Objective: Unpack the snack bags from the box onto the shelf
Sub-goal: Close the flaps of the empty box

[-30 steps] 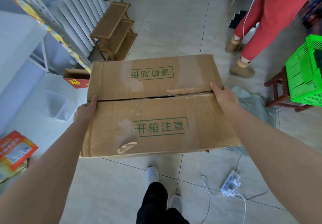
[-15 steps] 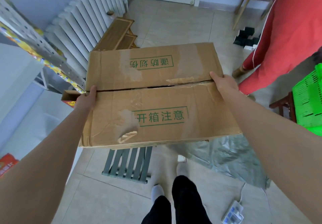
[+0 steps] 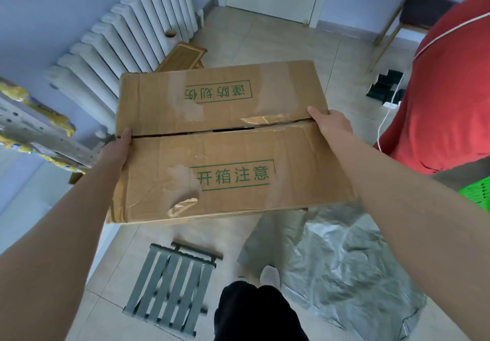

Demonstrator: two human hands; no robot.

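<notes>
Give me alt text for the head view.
Two hands hold a closed cardboard box over a tiled floor, left hand and right hand gripping opposite ends at the flap seam. A grey slatted stool and crumpled plastic sheet lie below; a person in red is at right.

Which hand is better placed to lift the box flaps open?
Probably the right hand: its thumb rests where the box seam gapes and tape peels; the left hand holds the tighter end.

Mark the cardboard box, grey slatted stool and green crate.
cardboard box (image 3: pixel 299 165): head view, near top flap.
grey slatted stool (image 3: pixel 172 287): head view, slatted top.
green crate (image 3: pixel 477 192): head view, visible corner at the right edge.
</notes>
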